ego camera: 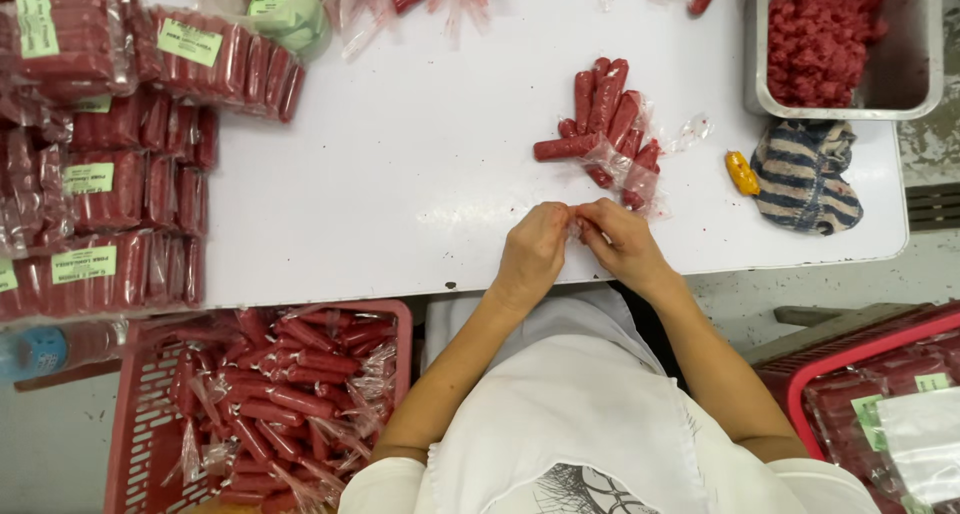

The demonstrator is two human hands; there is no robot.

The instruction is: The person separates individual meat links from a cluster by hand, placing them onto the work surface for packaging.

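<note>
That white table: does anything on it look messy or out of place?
Mostly tidy. A small yellow-orange object lies loose beside a crumpled striped cloth near the metal tray. Red smears dot the table around the sausage pile.

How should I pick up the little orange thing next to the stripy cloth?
Probably pinch the orange piece across its narrow middle, coming straight down from above. It lies flat on the white table, long and slim, running up-down in the view. The striped cloth sits close on its right, so fingers fit best over its left and right sides from the top.
</note>
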